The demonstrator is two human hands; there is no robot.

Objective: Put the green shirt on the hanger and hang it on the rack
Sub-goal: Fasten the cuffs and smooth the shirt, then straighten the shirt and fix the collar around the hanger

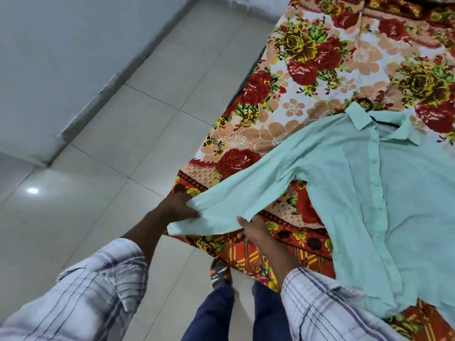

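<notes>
The pale green button-up shirt [364,183] lies spread on a bed, buttoned front up, collar toward the far side. One long sleeve stretches off the bed's near-left edge. My left hand [178,207] pinches the cuff end of that sleeve. Just to its right, my right hand [253,228] grips the same sleeve from below, thumb on the cloth. A dark strip shows inside the collar; I cannot tell what it is. No hanger or rack is in view.
The bed carries a floral sheet [307,77] in red, yellow and peach, filling the right side. Pale floor tiles [138,134] and a white wall [49,57] lie to the left. My legs and a sandalled foot [219,274] stand at the bed's edge.
</notes>
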